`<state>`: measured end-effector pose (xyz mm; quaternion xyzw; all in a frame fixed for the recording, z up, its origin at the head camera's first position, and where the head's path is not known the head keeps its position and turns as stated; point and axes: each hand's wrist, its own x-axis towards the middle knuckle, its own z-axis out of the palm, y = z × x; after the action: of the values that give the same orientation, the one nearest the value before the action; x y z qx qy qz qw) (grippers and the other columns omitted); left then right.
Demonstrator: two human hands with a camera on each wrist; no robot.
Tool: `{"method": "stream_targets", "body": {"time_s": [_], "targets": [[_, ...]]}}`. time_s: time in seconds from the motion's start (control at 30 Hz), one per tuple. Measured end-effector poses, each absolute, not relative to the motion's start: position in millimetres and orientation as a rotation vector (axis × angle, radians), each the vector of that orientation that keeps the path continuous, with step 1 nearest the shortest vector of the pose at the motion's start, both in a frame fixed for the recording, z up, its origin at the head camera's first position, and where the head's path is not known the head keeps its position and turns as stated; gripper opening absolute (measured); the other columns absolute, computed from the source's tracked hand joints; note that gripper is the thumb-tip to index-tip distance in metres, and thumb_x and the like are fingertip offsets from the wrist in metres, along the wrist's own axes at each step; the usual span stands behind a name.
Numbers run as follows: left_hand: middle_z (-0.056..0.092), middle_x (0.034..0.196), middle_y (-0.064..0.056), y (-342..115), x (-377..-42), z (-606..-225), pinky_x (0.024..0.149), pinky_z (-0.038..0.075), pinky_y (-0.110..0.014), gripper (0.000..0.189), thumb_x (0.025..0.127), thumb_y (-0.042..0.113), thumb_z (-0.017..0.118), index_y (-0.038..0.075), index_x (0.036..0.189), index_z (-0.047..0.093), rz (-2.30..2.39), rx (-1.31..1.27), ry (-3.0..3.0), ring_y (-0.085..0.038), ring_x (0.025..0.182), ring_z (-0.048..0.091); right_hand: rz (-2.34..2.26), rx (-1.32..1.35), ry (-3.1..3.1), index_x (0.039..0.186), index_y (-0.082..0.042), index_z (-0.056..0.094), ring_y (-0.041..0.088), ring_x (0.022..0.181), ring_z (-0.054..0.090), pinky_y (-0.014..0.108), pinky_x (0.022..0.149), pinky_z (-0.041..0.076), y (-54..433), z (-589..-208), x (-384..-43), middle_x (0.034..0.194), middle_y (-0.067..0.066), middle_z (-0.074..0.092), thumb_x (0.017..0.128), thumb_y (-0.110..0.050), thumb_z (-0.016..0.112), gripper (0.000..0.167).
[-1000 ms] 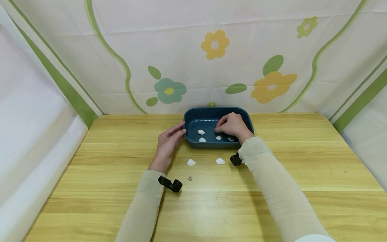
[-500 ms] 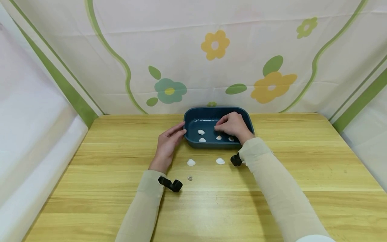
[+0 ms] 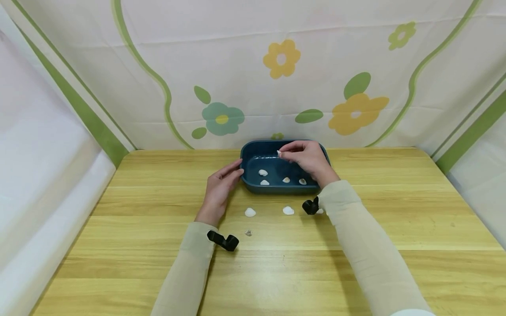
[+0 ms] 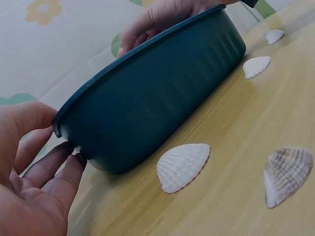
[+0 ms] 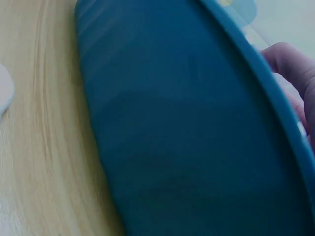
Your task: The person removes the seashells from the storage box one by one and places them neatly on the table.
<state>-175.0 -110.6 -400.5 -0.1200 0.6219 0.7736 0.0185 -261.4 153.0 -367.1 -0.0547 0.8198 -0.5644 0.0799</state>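
Fingertips of the right hand (image 3: 311, 160) pinch a small white seashell (image 3: 279, 153) over the dark-blue, rounded-rectangular, plastic-looking tray (image 3: 276, 190); the left hand (image 3: 217, 189), fingers nearly straight, touches its left end. Carrying seems in hand, probably needing a secure pinch next.

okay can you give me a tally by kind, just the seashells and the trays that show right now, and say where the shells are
Seashells: 9 (4 on the tabletop, 4 lying in the tray, 1 pinched in the right fingers)
Tray: 1
Total: 10 visible; the right hand could hide more.
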Motion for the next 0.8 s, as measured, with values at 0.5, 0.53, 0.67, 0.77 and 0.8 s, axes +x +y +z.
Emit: {"method": "stream_targets", "body": {"time_s": [0.5, 0.53, 0.67, 0.77, 0.8], "targets": [[0.068, 0.148, 0.008, -112.7, -175.5, -397.5, 0.117, 0.052, -0.028, 0.034, 0.101, 0.019, 0.077, 0.025, 0.135, 0.078, 2.384, -0.377, 1.942, -0.01, 0.134, 0.065, -1.752, -0.159, 2.426, 0.113, -0.011, 0.082, 0.035, 0.102, 0.068, 0.041, 0.093, 0.061, 151.2, -365.0, -261.3, 0.105, -0.003, 0.081, 0.094, -0.03, 0.086, 0.027], [0.068, 0.148, 0.009, -112.7, -175.5, -397.5, 0.117, 0.052, -0.028, 0.034, 0.101, 0.018, 0.077, 0.024, 0.135, 0.078, 2.385, -0.378, 1.943, -0.01, 0.134, 0.066, -1.755, -0.169, 2.426, 0.113, -0.011, 0.082, 0.036, 0.102, 0.068, 0.042, 0.093, 0.061, 150.9, -364.8, -260.9, 0.105, -0.003, 0.081, 0.094, -0.03, 0.086, 0.027], [0.069, 0.147, 0.008, -111.8, -174.8, -397.5, 0.118, 0.052, -0.029, 0.034, 0.101, 0.018, 0.077, 0.024, 0.135, 0.078, 2.386, -0.385, 1.942, -0.011, 0.134, 0.066, -1.777, -0.208, 2.443, 0.113, -0.01, 0.083, 0.034, 0.099, 0.068, 0.043, 0.091, 0.061, 150.5, -363.9, -258.7, 0.104, -0.003, 0.08, 0.093, -0.031, 0.087, 0.029], [0.069, 0.147, 0.009, -110.9, -174.0, -397.8, 0.117, 0.052, -0.028, 0.034, 0.101, 0.018, 0.077, 0.024, 0.135, 0.078, 2.38, -0.395, 1.936, -0.01, 0.134, 0.066, -1.81, -0.219, 2.468, 0.114, -0.01, 0.083, 0.025, 0.096, 0.07, 0.042, 0.091, 0.062, 152.1, -361.5, -257.7, 0.105, -0.004, 0.079, 0.093, -0.032, 0.087, 0.031], [0.069, 0.147, 0.009, -110.7, -173.9, -397.9, 0.117, 0.052, -0.028, 0.034, 0.101, 0.018, 0.077, 0.024, 0.135, 0.078, 2.379, -0.396, 1.934, -0.01, 0.134, 0.066, -1.813, -0.22, 2.48, 0.114, -0.01, 0.083, 0.022, 0.095, 0.07, 0.041, 0.091, 0.062, 152.9, -359.9, -257.6, 0.105, -0.005, 0.078, 0.093, -0.033, 0.087, 0.032]]}}
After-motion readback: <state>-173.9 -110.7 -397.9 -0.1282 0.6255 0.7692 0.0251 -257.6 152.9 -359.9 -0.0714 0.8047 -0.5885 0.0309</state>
